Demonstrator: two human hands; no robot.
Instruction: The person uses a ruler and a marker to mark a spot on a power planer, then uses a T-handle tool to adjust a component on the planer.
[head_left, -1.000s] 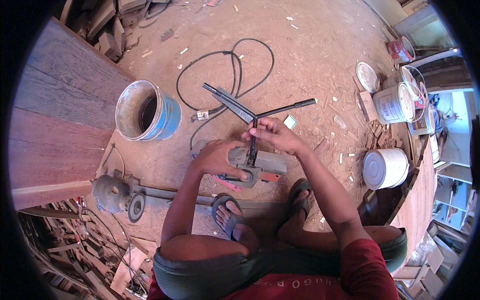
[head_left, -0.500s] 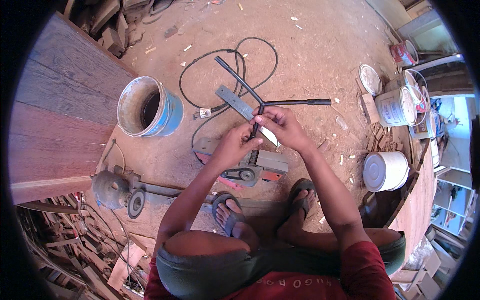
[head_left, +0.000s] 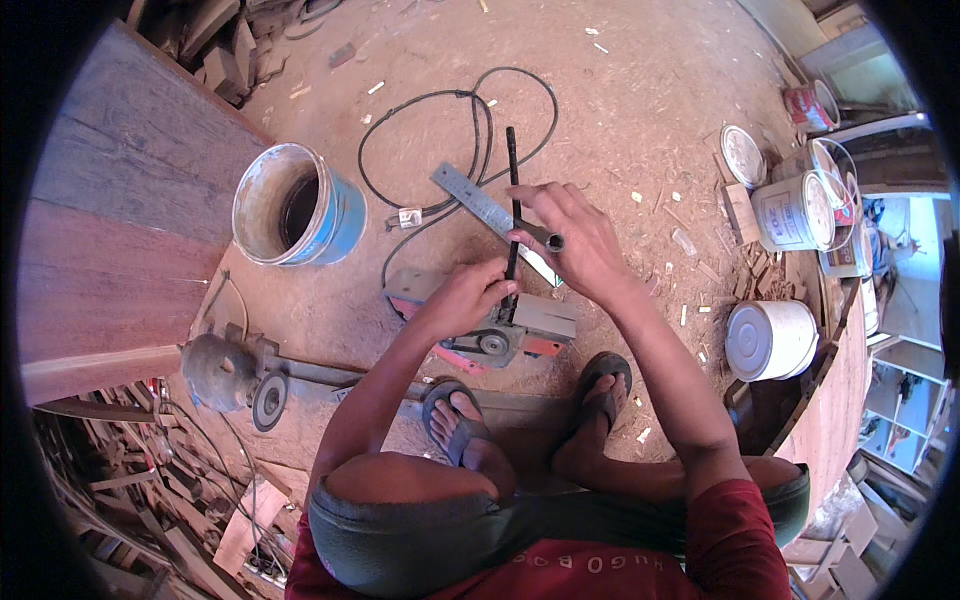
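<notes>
A black three-armed socket wrench (head_left: pixel 514 160) stands over a grey-and-red electric planer (head_left: pixel 540 320) on the ground. One arm points away from me, another up towards the camera, and the lower one runs down to the planer's body. My left hand (head_left: pixel 468 298) pinches that lower arm just above the planer. Higher up, my right hand (head_left: pixel 580 238) is at the wrench's upper arms, thumb and forefinger against them. A drive belt and pulley (head_left: pixel 491 343) show on the planer's near side. Beyond the hands lies a flat metal ruler (head_left: pixel 470 196), partly hidden behind the wrench.
A black cable (head_left: pixel 405 102) loops beyond the planer. A blue bucket (head_left: pixel 345 222) with dark contents stands left, beside wooden boards (head_left: pixel 130 200). A grinding machine (head_left: pixel 225 372) lies nearer. White tubs (head_left: pixel 770 340) line the right side; wood scraps (head_left: pixel 130 470) lie lower left.
The wrench has turned: its right-hand arm now points up towards the camera and its far arm straight ahead. My right hand has opened a little and shifted right; my left hand stays low.
</notes>
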